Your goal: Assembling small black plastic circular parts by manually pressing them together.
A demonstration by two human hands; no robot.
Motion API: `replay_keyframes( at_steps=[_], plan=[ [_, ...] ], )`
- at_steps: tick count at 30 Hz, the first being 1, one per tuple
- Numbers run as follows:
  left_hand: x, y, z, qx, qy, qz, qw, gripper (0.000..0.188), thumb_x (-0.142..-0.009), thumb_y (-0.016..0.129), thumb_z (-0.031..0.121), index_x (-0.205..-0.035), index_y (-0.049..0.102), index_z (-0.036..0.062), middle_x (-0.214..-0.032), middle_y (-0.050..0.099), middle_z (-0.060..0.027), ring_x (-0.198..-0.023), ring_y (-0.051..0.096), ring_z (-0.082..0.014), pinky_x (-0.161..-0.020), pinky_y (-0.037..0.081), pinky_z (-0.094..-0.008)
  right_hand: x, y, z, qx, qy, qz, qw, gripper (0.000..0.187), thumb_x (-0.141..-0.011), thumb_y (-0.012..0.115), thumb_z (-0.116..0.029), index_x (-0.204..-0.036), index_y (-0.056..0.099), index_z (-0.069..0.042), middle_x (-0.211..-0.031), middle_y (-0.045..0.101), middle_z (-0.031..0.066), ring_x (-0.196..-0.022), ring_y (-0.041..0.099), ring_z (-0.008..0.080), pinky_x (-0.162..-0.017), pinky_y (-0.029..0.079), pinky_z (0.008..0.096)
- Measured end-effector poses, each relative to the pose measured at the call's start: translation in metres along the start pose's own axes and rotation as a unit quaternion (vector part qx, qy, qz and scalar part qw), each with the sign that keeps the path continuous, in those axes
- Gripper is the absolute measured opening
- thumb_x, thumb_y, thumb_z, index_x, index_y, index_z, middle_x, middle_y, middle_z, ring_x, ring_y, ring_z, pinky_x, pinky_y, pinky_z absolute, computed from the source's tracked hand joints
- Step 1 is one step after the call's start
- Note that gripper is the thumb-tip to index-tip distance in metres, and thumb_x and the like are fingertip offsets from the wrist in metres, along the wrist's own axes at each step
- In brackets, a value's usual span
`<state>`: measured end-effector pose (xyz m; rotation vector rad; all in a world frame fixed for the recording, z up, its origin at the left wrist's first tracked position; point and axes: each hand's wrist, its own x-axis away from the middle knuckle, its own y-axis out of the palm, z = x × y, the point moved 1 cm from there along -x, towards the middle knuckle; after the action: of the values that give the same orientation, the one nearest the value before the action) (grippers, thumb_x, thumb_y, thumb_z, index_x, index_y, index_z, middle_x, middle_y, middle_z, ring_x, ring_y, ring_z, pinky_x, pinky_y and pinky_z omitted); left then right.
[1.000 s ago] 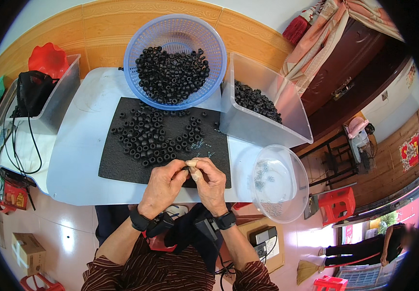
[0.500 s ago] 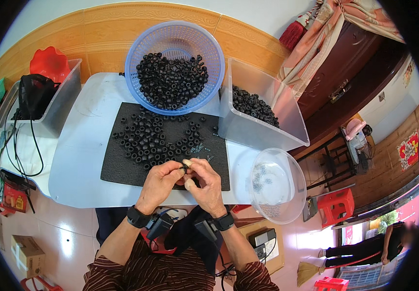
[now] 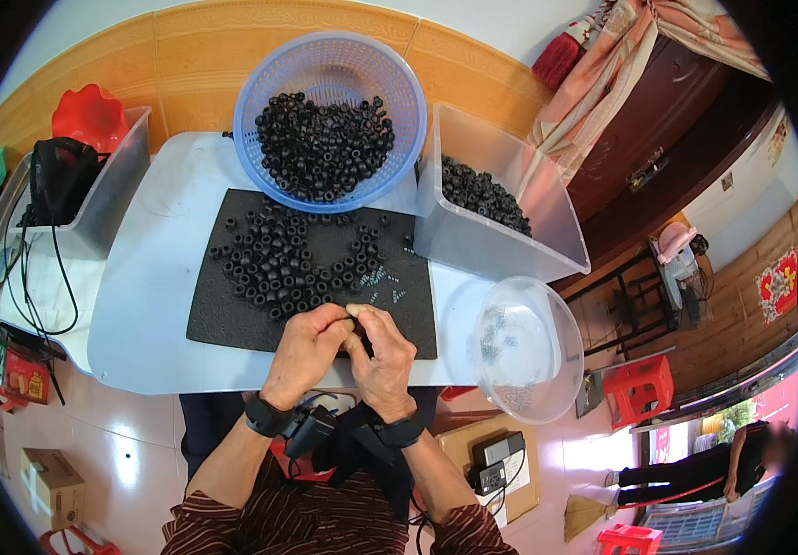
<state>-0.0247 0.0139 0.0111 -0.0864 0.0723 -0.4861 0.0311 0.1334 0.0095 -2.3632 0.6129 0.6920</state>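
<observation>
Over the front edge of a black mat (image 3: 219, 324), my left hand (image 3: 305, 347) and my right hand (image 3: 382, 356) meet fingertip to fingertip. Both are closed in a pinch around a small black part (image 3: 353, 321), mostly covered by my fingers. Beyond them lies a spread of small black ring-shaped parts (image 3: 274, 268) with holes through them. Tiny silvery pieces (image 3: 376, 277) are scattered on the mat to the right of these parts.
Behind the mat stands a blue perforated basket (image 3: 408, 83) holding more black parts. A clear plastic bin (image 3: 501, 254) of them is to its right. A round clear tub (image 3: 561, 342) with small silvery pieces sits at the table's right edge. Far right, a person (image 3: 732, 467) holds a broom (image 3: 584, 513).
My hands stay pinched together at nearly the same spot; the right hand has shifted slightly left and its wrist has turned. The whole view has moved a little.
</observation>
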Motion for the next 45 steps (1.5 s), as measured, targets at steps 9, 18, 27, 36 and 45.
replay_keyframes(
  at_steps=[9, 18, 27, 36, 45],
  plan=[
    [-0.003, -0.005, -0.014, 0.214, -0.054, -0.062, 0.973, 0.023, -0.098, 0.053, 0.014, -0.105, 0.066, -0.0029, -0.089, 0.067, -0.004, -0.082, 0.063, -0.0105, -0.077, 0.051, -0.0251, 0.0, 0.002, -0.005, -0.062, 0.076, -0.023, 0.995, 0.035, -0.08, 0.068, 0.005, -0.114, 0.062, 0.001, -0.103, 0.066, 0.0105, -0.086, 0.064, 0.0173, -0.078, 0.052, 0.0273],
    [0.006, -0.004, 0.0, 0.184, -0.021, -0.022, 0.982, 0.021, -0.096, 0.055, 0.012, -0.108, 0.061, -0.0037, -0.087, 0.063, -0.0027, -0.079, 0.06, -0.0091, -0.076, 0.051, -0.0255, 0.005, 0.002, 0.007, -0.106, 0.121, -0.016, 0.987, 0.033, -0.084, 0.064, 0.0, -0.117, 0.061, 0.001, -0.108, 0.067, 0.0115, -0.092, 0.065, 0.0176, -0.082, 0.051, 0.0278],
    [0.013, 0.034, 0.012, -0.027, 0.157, 0.037, 0.987, 0.055, -0.089, 0.064, 0.013, -0.137, 0.041, 0.0026, -0.123, 0.054, -0.0141, -0.116, 0.053, -0.0245, -0.097, 0.044, -0.0348, 0.01, -0.008, 0.012, -0.183, 0.151, -0.035, 0.971, 0.035, -0.09, 0.061, -0.002, -0.126, 0.059, 0.0, -0.102, 0.067, 0.0036, -0.091, 0.061, 0.0086, -0.081, 0.051, 0.0236],
    [0.005, 0.047, 0.005, -0.029, 0.142, 0.056, 0.988, 0.035, -0.097, 0.048, 0.018, -0.127, 0.044, 0.0002, -0.104, 0.058, -0.0187, -0.091, 0.059, -0.0295, -0.081, 0.047, -0.0378, 0.012, -0.004, 0.019, -0.206, 0.177, 0.019, 0.962, 0.03, -0.094, 0.06, -0.007, -0.123, 0.06, 0.001, -0.104, 0.069, 0.0081, -0.09, 0.062, 0.0108, -0.077, 0.051, 0.0265],
    [0.002, 0.05, 0.008, -0.017, 0.16, 0.081, 0.984, 0.031, -0.097, 0.049, 0.016, -0.124, 0.045, -0.0003, -0.103, 0.057, -0.0186, -0.09, 0.059, -0.0311, -0.081, 0.047, -0.0393, 0.006, -0.007, 0.015, -0.175, 0.162, 0.011, 0.971, 0.028, -0.094, 0.059, -0.005, -0.122, 0.062, -0.001, -0.101, 0.068, 0.0048, -0.087, 0.061, 0.0087, -0.077, 0.051, 0.0239]
  ],
)
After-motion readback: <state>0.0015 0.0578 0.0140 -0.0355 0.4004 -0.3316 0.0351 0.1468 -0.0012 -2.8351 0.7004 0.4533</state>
